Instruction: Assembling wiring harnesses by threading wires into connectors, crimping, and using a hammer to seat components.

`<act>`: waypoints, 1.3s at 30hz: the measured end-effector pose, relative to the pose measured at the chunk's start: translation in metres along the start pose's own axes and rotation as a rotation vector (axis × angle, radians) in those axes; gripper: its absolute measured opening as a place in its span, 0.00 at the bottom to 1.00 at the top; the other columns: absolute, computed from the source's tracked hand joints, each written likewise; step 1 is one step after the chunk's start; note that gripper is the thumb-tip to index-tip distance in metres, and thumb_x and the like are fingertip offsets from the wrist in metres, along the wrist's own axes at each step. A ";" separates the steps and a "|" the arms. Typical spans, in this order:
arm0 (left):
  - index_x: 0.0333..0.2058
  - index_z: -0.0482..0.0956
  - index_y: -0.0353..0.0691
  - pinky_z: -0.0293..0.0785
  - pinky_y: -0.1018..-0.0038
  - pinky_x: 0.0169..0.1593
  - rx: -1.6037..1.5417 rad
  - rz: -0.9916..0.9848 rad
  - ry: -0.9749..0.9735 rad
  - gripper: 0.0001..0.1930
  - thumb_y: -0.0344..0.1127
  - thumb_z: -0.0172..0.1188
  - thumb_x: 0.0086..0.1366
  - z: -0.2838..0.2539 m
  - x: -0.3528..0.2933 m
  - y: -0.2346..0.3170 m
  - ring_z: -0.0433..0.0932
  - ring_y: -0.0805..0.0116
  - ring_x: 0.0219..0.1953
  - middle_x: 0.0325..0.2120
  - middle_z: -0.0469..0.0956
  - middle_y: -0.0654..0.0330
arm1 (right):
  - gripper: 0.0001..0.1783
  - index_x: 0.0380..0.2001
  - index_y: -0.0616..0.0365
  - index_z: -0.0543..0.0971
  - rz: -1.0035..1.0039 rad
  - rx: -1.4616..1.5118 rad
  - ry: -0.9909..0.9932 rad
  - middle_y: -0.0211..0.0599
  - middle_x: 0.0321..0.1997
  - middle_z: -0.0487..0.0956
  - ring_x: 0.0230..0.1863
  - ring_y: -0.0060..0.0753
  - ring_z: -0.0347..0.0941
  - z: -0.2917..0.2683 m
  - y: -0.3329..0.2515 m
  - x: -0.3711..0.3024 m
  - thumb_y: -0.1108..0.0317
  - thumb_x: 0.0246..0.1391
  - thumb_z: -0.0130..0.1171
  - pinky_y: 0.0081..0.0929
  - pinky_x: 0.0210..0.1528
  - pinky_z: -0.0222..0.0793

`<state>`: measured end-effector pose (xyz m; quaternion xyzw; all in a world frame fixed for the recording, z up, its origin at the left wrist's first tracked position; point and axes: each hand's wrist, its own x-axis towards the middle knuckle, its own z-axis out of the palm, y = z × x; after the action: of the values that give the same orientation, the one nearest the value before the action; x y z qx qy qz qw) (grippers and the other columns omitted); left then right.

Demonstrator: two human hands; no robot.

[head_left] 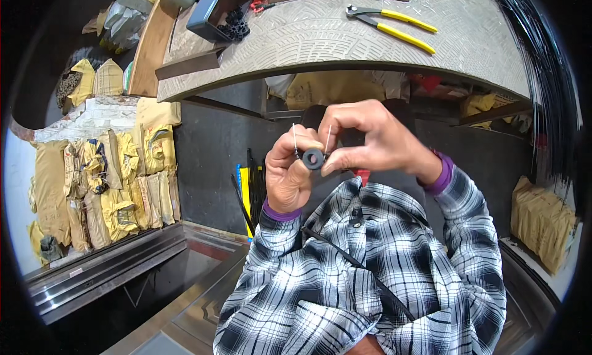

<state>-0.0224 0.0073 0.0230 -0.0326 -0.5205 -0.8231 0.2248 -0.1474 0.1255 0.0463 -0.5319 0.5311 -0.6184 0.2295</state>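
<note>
In front of my chest, a small black ring (312,159) with a round hole faces up between my hands. Two thin pale wires stand out from it, one on either side, with dark little bits along the left wire. My left hand (288,170) pinches the ring's left edge between thumb and forefinger. From the right, my right hand (370,139) has its thumb and forefinger closed at the ring's right edge, beside the right wire. The fingertips partly cover the ring's sides.
Yellow-handled pincers (394,29) lie on the patterned table (296,44) ahead. At its left stands a blue bin (208,13) beside a heap of small black pieces (233,27). Long black strands (542,65) hang at the right. Yellow and brown sacks (105,182) lie at the left.
</note>
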 end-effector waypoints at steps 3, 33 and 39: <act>0.34 0.73 0.33 0.59 0.79 0.38 -0.072 0.007 0.090 0.15 0.40 0.62 0.54 0.005 -0.002 -0.014 0.63 0.73 0.32 0.28 0.66 0.62 | 0.21 0.32 0.60 0.75 -0.228 -0.599 0.381 0.36 0.25 0.76 0.27 0.36 0.73 0.013 -0.003 -0.022 0.62 0.34 0.69 0.27 0.32 0.69; 0.50 0.66 0.31 0.55 0.65 0.59 0.761 0.118 0.006 0.18 0.28 0.51 0.60 0.011 -0.008 0.034 0.69 0.60 0.52 0.48 0.71 0.51 | 0.17 0.34 0.60 0.77 -0.188 -0.429 0.426 0.42 0.31 0.76 0.31 0.39 0.75 0.046 0.032 -0.025 0.79 0.34 0.62 0.27 0.30 0.71; 0.47 0.69 0.36 0.50 0.58 0.61 0.989 0.206 0.027 0.17 0.30 0.54 0.57 0.011 -0.011 0.040 0.70 0.60 0.52 0.45 0.74 0.56 | 0.15 0.34 0.64 0.75 -0.278 -0.451 0.347 0.44 0.30 0.77 0.29 0.40 0.75 0.051 0.030 -0.022 0.83 0.37 0.57 0.27 0.30 0.70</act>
<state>0.0019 0.0065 0.0590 0.0373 -0.8392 -0.4520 0.3002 -0.1026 0.1134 0.0036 -0.5234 0.6082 -0.5920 -0.0751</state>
